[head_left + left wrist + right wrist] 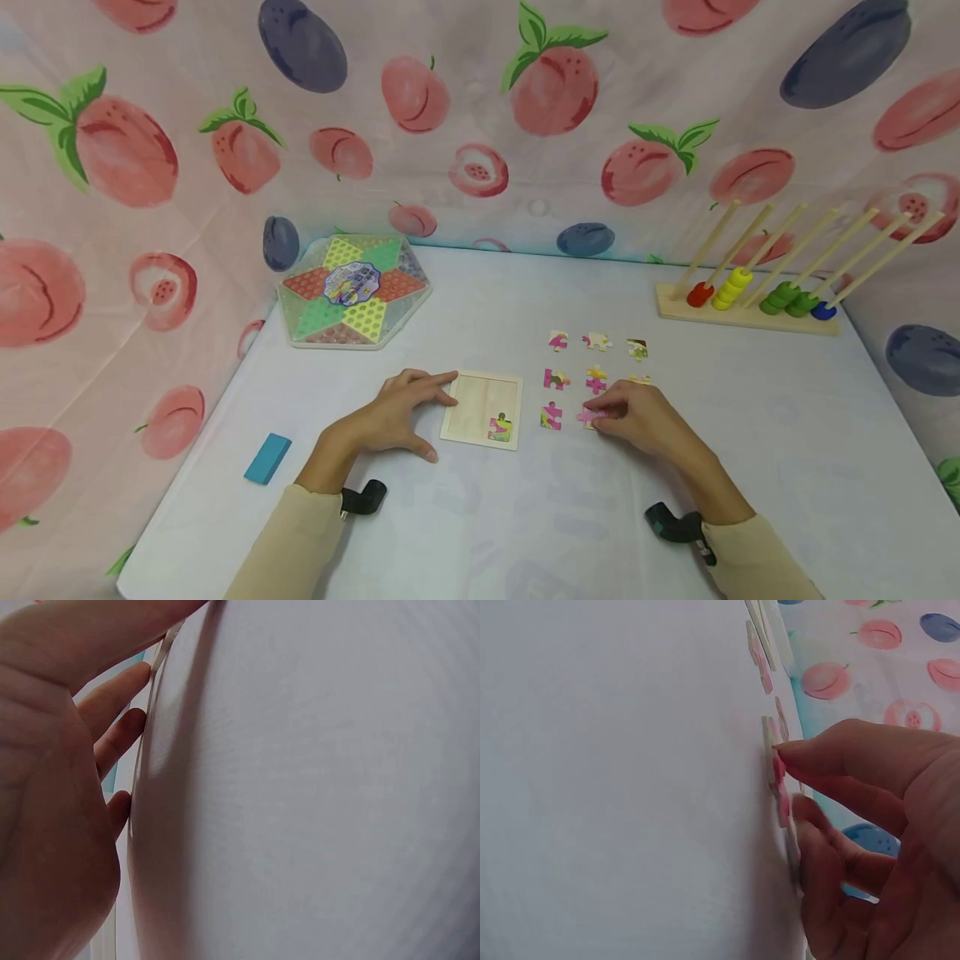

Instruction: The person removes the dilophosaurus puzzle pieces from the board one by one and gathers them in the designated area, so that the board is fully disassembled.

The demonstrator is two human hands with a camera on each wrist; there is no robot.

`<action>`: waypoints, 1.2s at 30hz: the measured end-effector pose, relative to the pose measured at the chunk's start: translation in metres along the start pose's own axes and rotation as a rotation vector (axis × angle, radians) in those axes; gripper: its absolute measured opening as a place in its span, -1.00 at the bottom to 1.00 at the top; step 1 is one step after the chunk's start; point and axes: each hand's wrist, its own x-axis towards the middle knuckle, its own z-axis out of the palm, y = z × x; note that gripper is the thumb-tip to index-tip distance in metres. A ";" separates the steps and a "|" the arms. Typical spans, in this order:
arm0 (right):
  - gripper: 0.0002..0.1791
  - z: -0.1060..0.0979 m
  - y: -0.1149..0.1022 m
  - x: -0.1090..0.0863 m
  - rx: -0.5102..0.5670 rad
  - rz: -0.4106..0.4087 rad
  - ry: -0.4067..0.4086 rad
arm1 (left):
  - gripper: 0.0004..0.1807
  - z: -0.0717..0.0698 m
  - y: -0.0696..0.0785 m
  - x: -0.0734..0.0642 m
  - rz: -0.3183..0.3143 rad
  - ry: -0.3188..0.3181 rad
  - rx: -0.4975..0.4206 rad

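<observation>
A square wooden puzzle tray (472, 400) lies mid-table with one puzzle piece (499, 428) in its lower right corner. My left hand (390, 414) rests at the tray's left side, fingers spread and fingertips on its rim. To the right of the tray, my right hand (637, 417) pinches a pink puzzle piece (774, 761) between thumb and fingers, low over the table. Other loose pieces lie around it in rows, among them a pink one (551, 416) and a pink-and-yellow one (596, 381). Part of the right-hand column is hidden behind my right hand.
A hexagonal Chinese checkers board (311, 333) sits at the back left. A bead stacker (750, 317) with tilted-looking wooden rods stands at the back right. Near the left edge lies a blue block (267, 459). A fruit-print cloth (540, 183) hangs behind the white table.
</observation>
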 end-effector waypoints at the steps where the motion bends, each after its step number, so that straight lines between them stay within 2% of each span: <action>1: -0.74 0.000 -0.001 0.000 -0.006 0.010 0.003 | -0.14 0.000 0.000 0.000 -0.002 0.000 0.000; 14: -0.70 0.002 -0.001 0.004 0.004 0.030 0.000 | -0.15 0.000 -0.001 0.000 0.013 0.003 0.019; 21: -0.64 -0.003 -0.005 0.007 -0.024 0.034 -0.016 | -0.14 0.000 -0.001 0.000 0.016 0.000 0.016; 36: -0.59 -0.004 -0.032 0.024 -0.018 -0.018 0.004 | -0.14 0.001 -0.001 0.000 0.017 0.008 0.017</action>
